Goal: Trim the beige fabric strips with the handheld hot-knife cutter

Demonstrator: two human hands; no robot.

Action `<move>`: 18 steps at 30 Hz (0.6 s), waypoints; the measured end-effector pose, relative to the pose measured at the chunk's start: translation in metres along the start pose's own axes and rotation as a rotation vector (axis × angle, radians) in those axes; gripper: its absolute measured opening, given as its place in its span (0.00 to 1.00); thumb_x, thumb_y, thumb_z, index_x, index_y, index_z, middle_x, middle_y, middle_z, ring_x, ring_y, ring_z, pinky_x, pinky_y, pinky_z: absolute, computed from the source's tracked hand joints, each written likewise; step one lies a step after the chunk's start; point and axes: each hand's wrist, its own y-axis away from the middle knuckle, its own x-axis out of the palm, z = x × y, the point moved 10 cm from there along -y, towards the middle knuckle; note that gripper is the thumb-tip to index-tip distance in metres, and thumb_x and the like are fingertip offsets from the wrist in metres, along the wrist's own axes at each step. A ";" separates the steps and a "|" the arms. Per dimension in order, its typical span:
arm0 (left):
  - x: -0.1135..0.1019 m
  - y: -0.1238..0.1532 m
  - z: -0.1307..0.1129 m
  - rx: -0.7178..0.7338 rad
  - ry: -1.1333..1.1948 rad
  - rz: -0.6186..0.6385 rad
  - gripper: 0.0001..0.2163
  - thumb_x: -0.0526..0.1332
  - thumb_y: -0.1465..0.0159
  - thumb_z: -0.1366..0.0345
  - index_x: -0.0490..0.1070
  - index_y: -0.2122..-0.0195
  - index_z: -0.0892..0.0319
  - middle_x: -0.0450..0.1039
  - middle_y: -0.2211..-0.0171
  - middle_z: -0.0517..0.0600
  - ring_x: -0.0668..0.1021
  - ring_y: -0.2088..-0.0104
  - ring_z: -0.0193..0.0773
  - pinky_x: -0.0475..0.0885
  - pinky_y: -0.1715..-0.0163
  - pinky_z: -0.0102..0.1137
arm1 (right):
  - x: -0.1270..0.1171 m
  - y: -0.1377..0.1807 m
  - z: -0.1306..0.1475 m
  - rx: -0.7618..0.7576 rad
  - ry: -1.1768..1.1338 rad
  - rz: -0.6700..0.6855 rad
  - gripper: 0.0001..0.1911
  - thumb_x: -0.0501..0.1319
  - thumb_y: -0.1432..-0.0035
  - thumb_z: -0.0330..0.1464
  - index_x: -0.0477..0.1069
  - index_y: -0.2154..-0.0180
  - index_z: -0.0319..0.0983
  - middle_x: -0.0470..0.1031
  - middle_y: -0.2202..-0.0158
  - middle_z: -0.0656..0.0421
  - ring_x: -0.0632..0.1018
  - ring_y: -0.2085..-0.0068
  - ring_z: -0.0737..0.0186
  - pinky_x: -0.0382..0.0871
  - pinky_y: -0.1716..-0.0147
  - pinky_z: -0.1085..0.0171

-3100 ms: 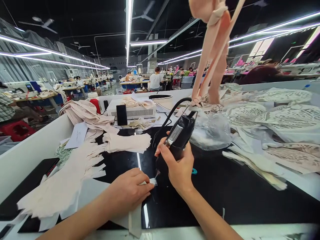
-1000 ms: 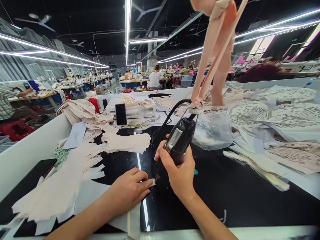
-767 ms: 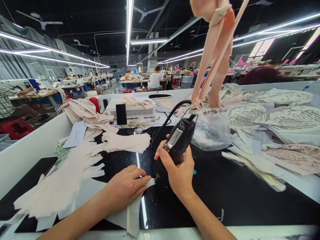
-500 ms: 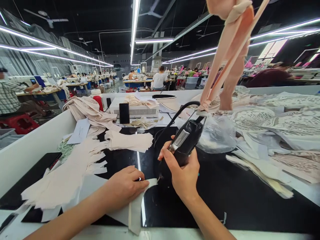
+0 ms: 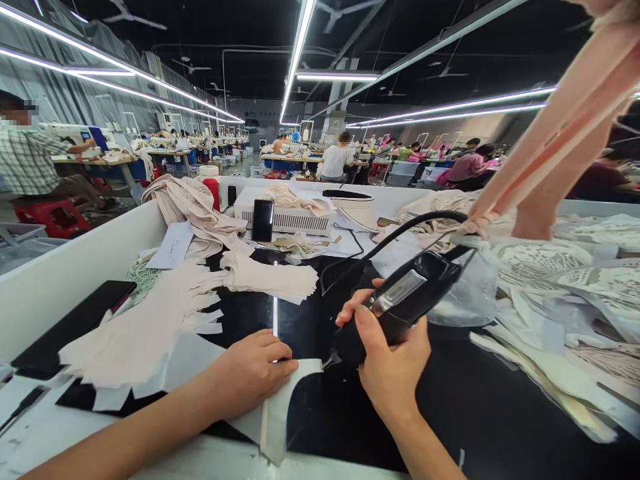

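Note:
A pale cream fabric piece (image 5: 276, 423) with a curved edge lies on the black work board (image 5: 320, 417). On its upper part rests my left hand (image 5: 257, 370), with thumb and forefinger close together, holding it against the board. My right hand (image 5: 395, 360) is wrapped round a black corded hand tool (image 5: 417, 287) with a silver plate on its side. The tool tilts down to the left, its narrow metal tip at the right end of the fabric piece; I cannot tell whether they touch. Pink fabric strips (image 5: 555, 133) tied near the tool's top run upward to the right.
Layered cream fabric pieces (image 5: 135, 333) lie on the left beside a dark flat case (image 5: 75, 327). A white vented box (image 5: 285, 217) and a phone (image 5: 263, 220) stand at the back. Lace pieces (image 5: 555, 267) and a clear plastic bag (image 5: 465, 293) fill the right. Other people sit at machines beyond.
The camera view has turned a little to the left. The hand tool leans further to the right at its top. My left hand stays on the fabric piece.

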 end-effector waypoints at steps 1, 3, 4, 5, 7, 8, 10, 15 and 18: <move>0.000 0.000 0.000 -0.007 0.005 -0.004 0.10 0.55 0.22 0.71 0.77 0.54 0.60 0.79 0.58 0.51 0.81 0.59 0.37 0.77 0.48 0.35 | -0.001 -0.001 -0.001 0.014 0.000 -0.006 0.18 0.73 0.43 0.36 0.72 0.52 0.45 0.78 0.69 0.66 0.77 0.74 0.66 0.77 0.72 0.63; 0.000 -0.001 -0.001 -0.013 0.015 -0.012 0.10 0.55 0.22 0.72 0.77 0.54 0.60 0.80 0.58 0.51 0.81 0.58 0.37 0.77 0.48 0.35 | -0.002 -0.002 -0.003 0.039 -0.006 -0.022 0.19 0.74 0.43 0.38 0.72 0.53 0.44 0.77 0.69 0.65 0.77 0.74 0.66 0.76 0.71 0.62; 0.000 -0.001 -0.001 -0.013 0.019 -0.019 0.10 0.56 0.23 0.72 0.77 0.54 0.61 0.80 0.58 0.52 0.81 0.58 0.38 0.77 0.49 0.34 | -0.001 -0.003 -0.003 0.046 -0.014 -0.029 0.20 0.74 0.44 0.39 0.72 0.53 0.44 0.77 0.69 0.65 0.77 0.74 0.65 0.76 0.71 0.62; 0.000 -0.001 -0.001 -0.011 0.023 -0.032 0.09 0.56 0.23 0.72 0.77 0.54 0.61 0.80 0.58 0.52 0.81 0.58 0.38 0.77 0.49 0.34 | 0.000 -0.004 -0.003 0.047 -0.025 -0.036 0.20 0.74 0.44 0.39 0.72 0.53 0.44 0.77 0.69 0.65 0.77 0.74 0.65 0.76 0.71 0.62; -0.001 -0.002 -0.002 -0.005 0.029 -0.059 0.09 0.57 0.24 0.73 0.78 0.54 0.62 0.80 0.58 0.52 0.80 0.58 0.39 0.76 0.49 0.34 | 0.003 -0.006 -0.003 0.044 -0.053 -0.040 0.21 0.75 0.44 0.40 0.72 0.52 0.44 0.77 0.69 0.65 0.77 0.74 0.65 0.75 0.71 0.62; -0.001 -0.003 -0.002 -0.001 0.031 -0.070 0.08 0.58 0.24 0.72 0.78 0.55 0.62 0.80 0.58 0.51 0.80 0.58 0.39 0.76 0.49 0.33 | 0.005 -0.006 -0.003 0.043 -0.065 -0.036 0.21 0.75 0.44 0.40 0.72 0.52 0.43 0.77 0.69 0.65 0.76 0.74 0.65 0.75 0.71 0.62; -0.001 -0.003 -0.002 -0.002 0.029 -0.068 0.08 0.59 0.24 0.72 0.78 0.56 0.62 0.79 0.59 0.51 0.80 0.58 0.39 0.76 0.50 0.33 | 0.011 -0.007 -0.004 0.050 -0.076 -0.018 0.21 0.75 0.44 0.40 0.72 0.53 0.43 0.76 0.69 0.66 0.76 0.74 0.65 0.75 0.72 0.62; 0.004 -0.006 -0.002 -0.006 0.010 -0.003 0.08 0.58 0.25 0.72 0.78 0.58 0.61 0.78 0.60 0.51 0.79 0.59 0.39 0.75 0.52 0.32 | 0.021 -0.005 -0.009 0.061 -0.077 0.005 0.21 0.75 0.44 0.39 0.71 0.53 0.44 0.76 0.69 0.66 0.76 0.73 0.65 0.75 0.70 0.61; 0.005 -0.007 -0.003 -0.005 0.004 0.007 0.10 0.56 0.24 0.73 0.78 0.57 0.62 0.78 0.60 0.51 0.78 0.59 0.39 0.75 0.53 0.33 | 0.020 -0.003 -0.010 0.057 -0.068 -0.005 0.21 0.75 0.45 0.39 0.71 0.53 0.44 0.76 0.70 0.66 0.76 0.74 0.65 0.75 0.71 0.61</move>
